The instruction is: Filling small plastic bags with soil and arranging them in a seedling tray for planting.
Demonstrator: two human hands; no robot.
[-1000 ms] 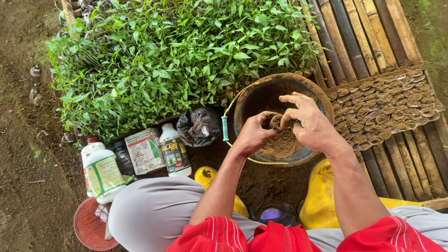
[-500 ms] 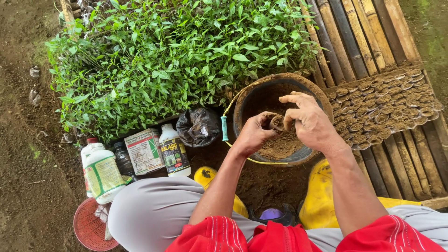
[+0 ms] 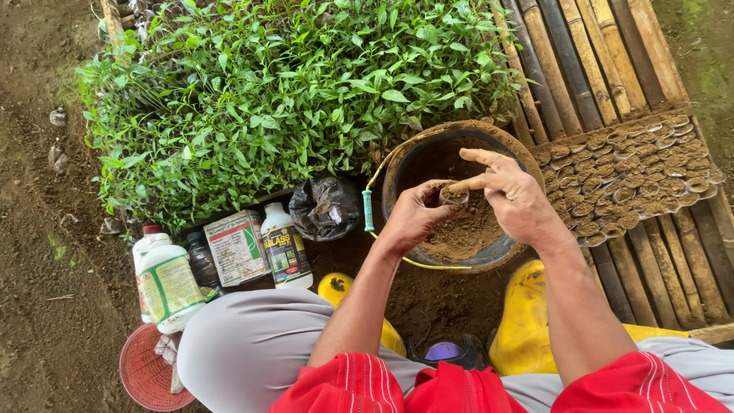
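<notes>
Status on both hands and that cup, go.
Left hand grips small soil-filled cup over bucket. Right hand presses forefinger into cup's soil. Nothing in the way.

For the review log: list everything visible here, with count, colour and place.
seedlings: many, green, dense bed upper left
bucket: one, dark with soil inside, centre, under both hands
small soil pot: one, brown, held over the bucket
filled soil pots: many, brown, in rows on the slats at right
bamboo slats: several, brown, upper right
bottles: at least three, white or dark, lower left
box: one, white and red, among the bottles
black bag: one, left of the bucket
red basket: one, bottom left
yellow boots: two, below the bucket
left hand: holds the small soil pot
right hand: finger pressing into the pot's top
</notes>
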